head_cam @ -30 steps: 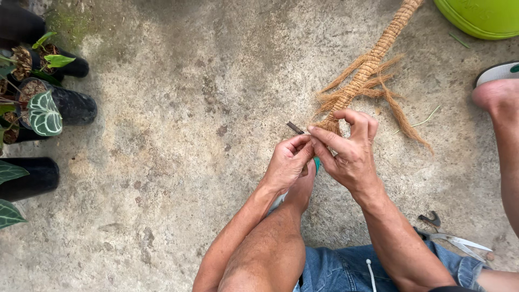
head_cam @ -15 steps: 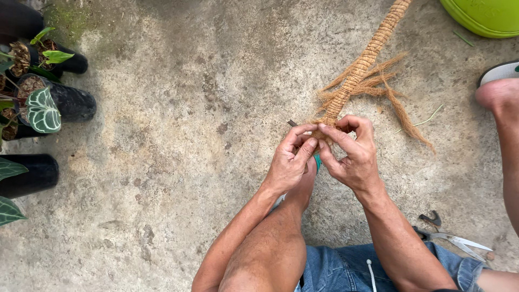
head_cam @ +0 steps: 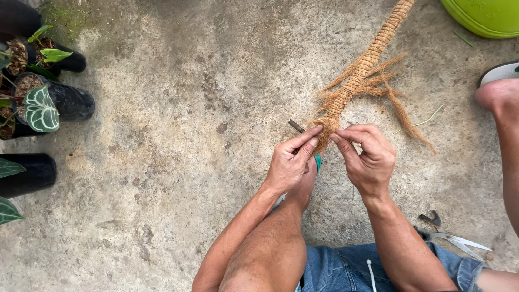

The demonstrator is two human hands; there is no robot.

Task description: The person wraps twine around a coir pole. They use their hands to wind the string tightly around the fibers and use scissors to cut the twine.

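The frayed end of the rope-wrapped pole is pinched between the left hand and right hand; scissors lie behind the right grip.

The coir-wrapped pole runs out of the top edge, so its far end is unseen, and its near end is buried behind the fingertips of the left hand and right hand. The green tub is cut by the top right corner. The scissors lie partly behind the right forearm. The black nursery pots are clipped by the left edge. The foot at right is cropped.
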